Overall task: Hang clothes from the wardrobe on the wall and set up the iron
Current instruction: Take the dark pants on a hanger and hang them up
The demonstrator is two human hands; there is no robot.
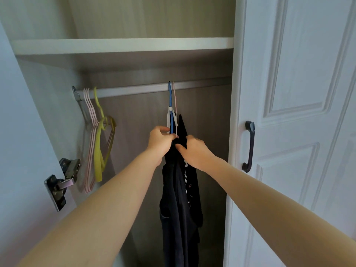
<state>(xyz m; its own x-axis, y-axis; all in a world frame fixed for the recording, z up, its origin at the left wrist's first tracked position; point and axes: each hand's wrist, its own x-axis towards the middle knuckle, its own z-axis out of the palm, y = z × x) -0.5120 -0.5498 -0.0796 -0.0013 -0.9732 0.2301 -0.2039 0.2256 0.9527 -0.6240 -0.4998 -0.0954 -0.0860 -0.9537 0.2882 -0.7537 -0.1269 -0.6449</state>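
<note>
Both hands grip the dark garments [180, 189] hanging from the blue hanger [170, 105] mid-rail [134, 90]: left hand [160, 141] fingers curled on the fabric top, right hand [193, 151] pinching it. Empty pink hangers [90, 132] and yellow hangers [100, 143] crowd the left end; open rail lies between.

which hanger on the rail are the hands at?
The blue hanger at mid-rail, carrying the dark clothes. Left hand and right hand grip at its base. The pink hangers and yellow hanger hang empty at the rail's left end.
</note>
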